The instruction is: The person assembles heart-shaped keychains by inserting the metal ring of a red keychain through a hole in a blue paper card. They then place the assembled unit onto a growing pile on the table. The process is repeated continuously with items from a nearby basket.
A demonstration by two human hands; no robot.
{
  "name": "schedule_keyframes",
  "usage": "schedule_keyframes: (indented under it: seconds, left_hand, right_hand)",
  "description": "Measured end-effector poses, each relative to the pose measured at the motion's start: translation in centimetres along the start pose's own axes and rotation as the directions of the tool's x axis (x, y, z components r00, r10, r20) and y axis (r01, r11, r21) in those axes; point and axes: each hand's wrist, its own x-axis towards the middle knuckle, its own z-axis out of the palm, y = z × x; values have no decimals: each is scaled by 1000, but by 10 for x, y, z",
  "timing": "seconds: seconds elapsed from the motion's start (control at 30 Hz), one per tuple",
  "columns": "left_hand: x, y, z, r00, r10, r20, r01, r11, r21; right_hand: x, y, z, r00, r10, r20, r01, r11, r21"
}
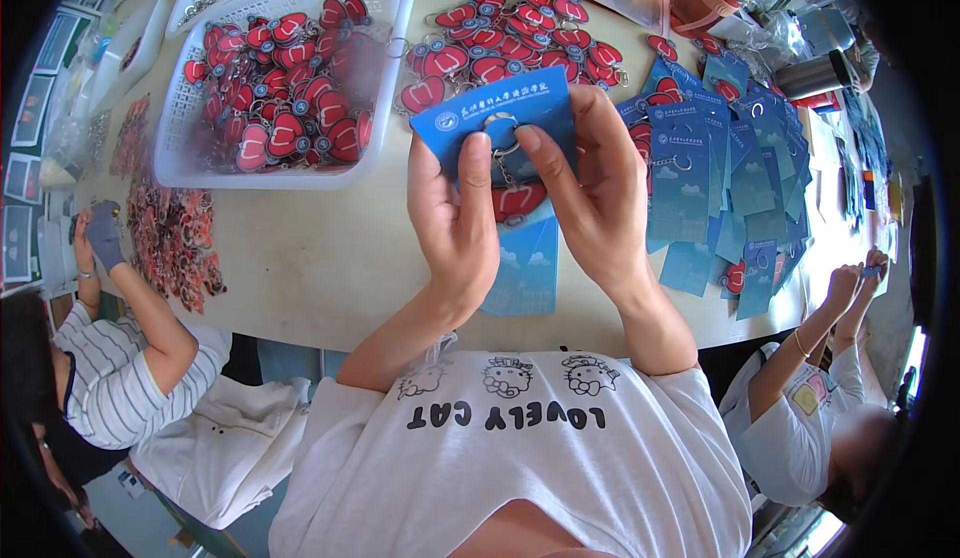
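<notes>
Between both hands a blue backing card [545, 93] is held up above the table, bent back along its top. My left hand [450, 223] grips its left side, the thumb pressed near the metal key ring [505, 123]. On the right side my right hand [595, 193] has its fingers behind the card and its thumb against the ring. A short chain runs down from the ring to a red keychain charm [518, 201], partly hidden by the hands. Lower down, another blue card [525, 268] lies on the table.
A white plastic basket [385, 78] full of red keychains stands at the left. Loose red keychains [500, 38] lie behind my hands. Carded keychains [710, 168] are piled at the right, and orange-red pieces [175, 243] at far left. Two people work at either side.
</notes>
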Motion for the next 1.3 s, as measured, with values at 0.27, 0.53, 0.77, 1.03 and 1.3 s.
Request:
schedule_keyframes:
  seconds: [0.27, 0.53, 0.77, 1.03, 1.3]
  left_hand:
    - [-6, -16, -32, 961, -94, 259, -63, 840, 539]
    - [-28, -31, -61, 888, -265, 375, -256, 393, 883]
    - [-27, -37, -68, 910, -339, 238, 32, 630, 776]
    - [-22, -22, -73, 805, -563, 187, 340, 695, 633]
    - [-4, -11, -76, 962, -272, 4, 266, 943, 202]
  right_hand:
    - [-9, 28, -48, 989, 135, -58, -141, 982, -126]
    - [-9, 63, -184, 961, 84, -263, -275, 369, -888]
    - [28, 69, -70, 906, -242, 348, 421, 608, -673]
    - [46, 113, -22, 775, -264, 573, 627, 430, -650]
    - [42, 99, -31, 861, -342, 376, 505, 660, -557]
